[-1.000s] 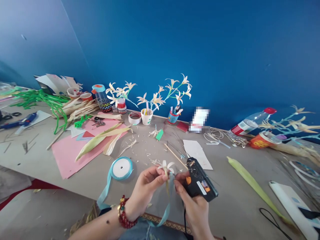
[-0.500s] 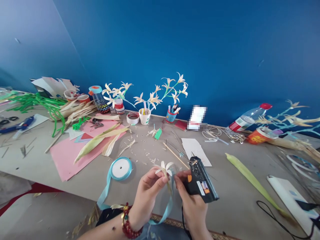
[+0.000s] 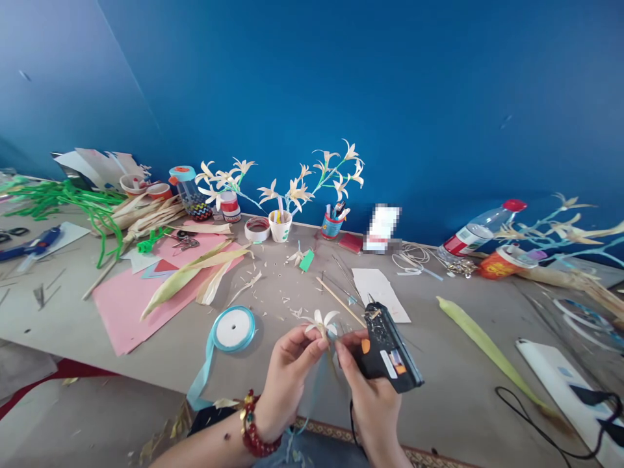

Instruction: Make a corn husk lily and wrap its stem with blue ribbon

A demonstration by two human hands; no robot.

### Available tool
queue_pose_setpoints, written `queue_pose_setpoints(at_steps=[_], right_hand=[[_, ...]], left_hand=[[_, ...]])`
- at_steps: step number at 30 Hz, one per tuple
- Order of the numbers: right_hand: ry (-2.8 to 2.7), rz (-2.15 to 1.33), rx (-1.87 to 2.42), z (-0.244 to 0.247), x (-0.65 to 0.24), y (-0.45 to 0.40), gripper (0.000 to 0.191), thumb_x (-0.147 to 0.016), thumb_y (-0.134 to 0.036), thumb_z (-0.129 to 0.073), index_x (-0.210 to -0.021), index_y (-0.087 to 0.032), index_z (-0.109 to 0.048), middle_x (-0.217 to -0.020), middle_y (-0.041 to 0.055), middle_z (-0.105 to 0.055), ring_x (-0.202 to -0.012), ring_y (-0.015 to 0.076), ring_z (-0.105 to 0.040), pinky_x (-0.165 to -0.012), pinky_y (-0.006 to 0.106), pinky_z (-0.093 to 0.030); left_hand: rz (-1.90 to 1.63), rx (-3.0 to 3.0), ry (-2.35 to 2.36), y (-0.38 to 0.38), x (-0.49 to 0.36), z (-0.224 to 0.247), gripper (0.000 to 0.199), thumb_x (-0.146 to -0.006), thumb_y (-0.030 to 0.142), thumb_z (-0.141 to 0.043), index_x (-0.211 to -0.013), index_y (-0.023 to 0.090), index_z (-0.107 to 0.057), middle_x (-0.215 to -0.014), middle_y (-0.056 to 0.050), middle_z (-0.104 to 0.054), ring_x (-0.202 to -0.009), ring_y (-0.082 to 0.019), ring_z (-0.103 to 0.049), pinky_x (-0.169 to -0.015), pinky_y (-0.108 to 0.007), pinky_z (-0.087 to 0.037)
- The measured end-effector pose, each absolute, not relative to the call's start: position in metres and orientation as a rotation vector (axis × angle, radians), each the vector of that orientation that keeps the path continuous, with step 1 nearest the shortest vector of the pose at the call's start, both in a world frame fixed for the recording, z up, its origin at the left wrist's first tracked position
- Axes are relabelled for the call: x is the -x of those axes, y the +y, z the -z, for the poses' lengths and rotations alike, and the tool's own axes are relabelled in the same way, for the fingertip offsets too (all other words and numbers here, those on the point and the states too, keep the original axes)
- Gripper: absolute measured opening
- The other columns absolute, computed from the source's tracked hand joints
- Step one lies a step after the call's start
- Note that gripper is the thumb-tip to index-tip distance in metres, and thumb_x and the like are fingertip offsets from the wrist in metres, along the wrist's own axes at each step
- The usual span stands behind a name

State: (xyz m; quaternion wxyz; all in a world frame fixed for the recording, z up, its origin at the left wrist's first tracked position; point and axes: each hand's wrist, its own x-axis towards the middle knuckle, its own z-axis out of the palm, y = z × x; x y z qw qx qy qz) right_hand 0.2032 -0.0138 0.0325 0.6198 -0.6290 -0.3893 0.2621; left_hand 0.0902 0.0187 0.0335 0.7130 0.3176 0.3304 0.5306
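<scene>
Evidently the left hand (image 3: pixel 287 374) pinches the pale flower (image 3: pixel 320 322) low, between thumb and fingers, so its thin, pointed petals can spread upward without being crushed. The blossom sits at the near middle of the scene, just above the fingertips. Opposite, the right hand (image 3: pixel 375 403) grasps a black glue gun (image 3: pixel 392 354) against its palm and rear fingers, which seems to leave the thumb and forefinger free to close in beside the flower's base; exactly what those tips pinch is hard to tell. The gun is boxy and hard, its nozzle pointing away toward the far side, presumably to keep the tip off the skin. Left of the hands, a flat round ribbon spool (image 3: pixel 234 329) lies on its side, probably so it cannot roll, with glossy blue ribbon (image 3: pixel 203 377) trailing toward the near edge. Farther left, limp, ribbed husks (image 3: pixel 188 276) lie across smooth pink paper (image 3: pixel 127 305), while at the far middle a white cup (image 3: pixel 281 227) seems to act as a stand, keeping brittle-looking blossoms off the grey table (image 3: pixel 439 403). At right, a long green husk (image 3: pixel 487 348) tapers toward the near side.
</scene>
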Motion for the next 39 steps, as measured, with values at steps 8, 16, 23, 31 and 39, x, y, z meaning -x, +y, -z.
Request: queue_pose_setpoints(at_steps=[8, 16, 23, 31, 39], right_hand=[[-0.965, -0.733, 1.465, -0.025, -0.23, -0.024, 0.025, -0.08, -0.042, -0.073, -0.08, -0.018, -0.064, -0.06, 0.0023, -0.066, -0.049, 0.0161, -0.058, -0.049, 0.027, -0.052], [-1.244, -0.734, 1.387, -0.022, -0.251, -0.035, 0.019, -0.084, -0.039, -0.068, -0.081, -0.021, -0.066, -0.059, 0.0011, -0.065, -0.047, 0.0154, -0.06, -0.044, 0.022, -0.048], [-1.687, -0.48, 1.354, -0.021, -0.27, -0.03, 0.005, -0.085, -0.023, -0.065, -0.089, -0.023, -0.062, -0.06, -0.0022, -0.065, -0.046, 0.0148, -0.062, -0.046, 0.021, -0.05], [-1.768, -0.42, 1.312, -0.019, -0.271, -0.028, 0.009, -0.086, -0.02, -0.061, -0.092, -0.025, -0.059, -0.065, -0.0033, -0.066, -0.049, 0.0146, -0.063, -0.049, 0.022, -0.051], [-1.8, -0.354, 1.301, -0.017, -0.271, -0.028, 0.011, -0.084, -0.019, -0.062, -0.091, -0.027, -0.058, -0.068, -0.0029, -0.07, -0.05, 0.0154, -0.066, -0.051, 0.022, -0.053]], left_hand=[[-1.158, -0.734, 0.734, 0.026, -0.078, -0.037, 0.014, -0.078, 0.026, -0.077, -0.074, 0.016, -0.068, -0.076, 0.0, -0.063, -0.075, -0.012, -0.051, -0.073, -0.021, -0.041], [-1.102, -0.792, 0.732, 0.027, -0.072, -0.044, 0.019, -0.078, 0.029, -0.078, -0.073, 0.014, -0.067, -0.076, -0.002, -0.062, -0.073, -0.012, -0.051, -0.07, -0.021, -0.04], [-1.063, -0.791, 0.733, 0.026, -0.07, -0.054, 0.024, -0.073, 0.032, -0.081, -0.069, 0.013, -0.066, -0.073, -0.002, -0.059, -0.071, -0.012, -0.05, -0.068, -0.021, -0.041], [-1.037, -0.79, 0.715, 0.024, -0.07, -0.055, 0.023, -0.074, 0.031, -0.08, -0.069, 0.013, -0.066, -0.07, 0.0, -0.058, -0.068, -0.01, -0.049, -0.066, -0.02, -0.039], [-1.027, -0.741, 0.696, 0.024, -0.071, -0.055, 0.022, -0.073, 0.03, -0.082, -0.068, 0.013, -0.067, -0.07, 0.0, -0.06, -0.067, -0.01, -0.05, -0.066, -0.02, -0.04]])
